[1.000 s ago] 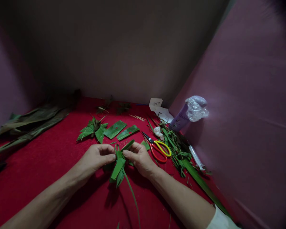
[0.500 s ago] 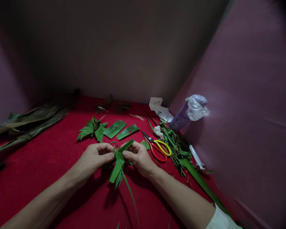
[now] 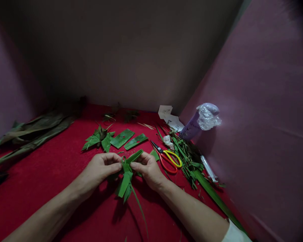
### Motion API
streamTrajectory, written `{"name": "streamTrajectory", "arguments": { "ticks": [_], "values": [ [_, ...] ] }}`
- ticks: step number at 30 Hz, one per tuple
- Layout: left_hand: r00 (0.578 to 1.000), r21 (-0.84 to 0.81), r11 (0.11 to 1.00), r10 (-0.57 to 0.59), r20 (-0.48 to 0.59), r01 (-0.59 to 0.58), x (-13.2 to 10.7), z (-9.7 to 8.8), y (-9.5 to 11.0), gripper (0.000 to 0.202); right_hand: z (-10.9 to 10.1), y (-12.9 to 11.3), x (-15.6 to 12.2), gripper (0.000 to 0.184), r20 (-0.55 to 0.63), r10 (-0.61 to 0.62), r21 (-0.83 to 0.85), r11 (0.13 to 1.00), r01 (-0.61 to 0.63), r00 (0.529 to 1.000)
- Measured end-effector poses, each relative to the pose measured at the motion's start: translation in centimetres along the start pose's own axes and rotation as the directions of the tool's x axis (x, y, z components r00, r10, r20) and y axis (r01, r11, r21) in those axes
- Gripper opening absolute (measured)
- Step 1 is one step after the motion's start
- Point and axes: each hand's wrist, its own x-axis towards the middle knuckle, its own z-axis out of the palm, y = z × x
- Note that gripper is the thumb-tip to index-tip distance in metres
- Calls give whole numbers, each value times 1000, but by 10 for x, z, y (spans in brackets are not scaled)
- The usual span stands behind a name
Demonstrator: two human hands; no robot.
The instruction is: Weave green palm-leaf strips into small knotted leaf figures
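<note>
A folded green leaf piece [image 3: 125, 181] is held between my two hands above the red cloth. It has a small loop at its top, a flat strip pointing up to the right, and a long thin tail hanging down. My left hand [image 3: 103, 168] pinches its left side near the loop, thumb against fingers. On the other side my right hand [image 3: 146, 169] pinches it at the base of the angled strip. Beyond the hands lie two cut leaf rectangles [image 3: 122, 138] with small holes. Scissors [image 3: 168, 158] with one red and one yellow handle rest right of my right hand.
A leaf figure [image 3: 101, 137] lies left of the rectangles. Leaf scraps [image 3: 185, 156] are heaped at right beside a syringe [image 3: 209, 169]. A purple bottle [image 3: 192, 127] with plastic wrap stands by the right wall. Long dry leaves [image 3: 37, 132] lie far left; thin sticks [image 3: 145, 125] lie behind.
The view has shifted slightly, so everything sits a little lower. Both hands keep their pinch on the leaf piece, which has tilted very slightly.
</note>
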Motion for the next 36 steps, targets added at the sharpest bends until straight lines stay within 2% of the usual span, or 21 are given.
{"name": "streamTrajectory", "arguments": {
  "ticks": [14,22,29,36],
  "values": [
    [1000,23,1000,3,24,-4,-3,0,2,19,0,0,0,18,-48,-54,-65,997,51,997],
    [993,43,999,-18,-114,23,-2,7,3,24,1,0,0,20,-68,-114,-157,982,102,991],
    [990,67,998,9,-141,1,-2,10,6,23,5,1,-1,14,-108,-185,-249,956,154,977],
    [982,69,998,2,-188,11,-4,14,6,25,8,2,-5,12,-87,-241,-369,909,193,967]
  ]
}}
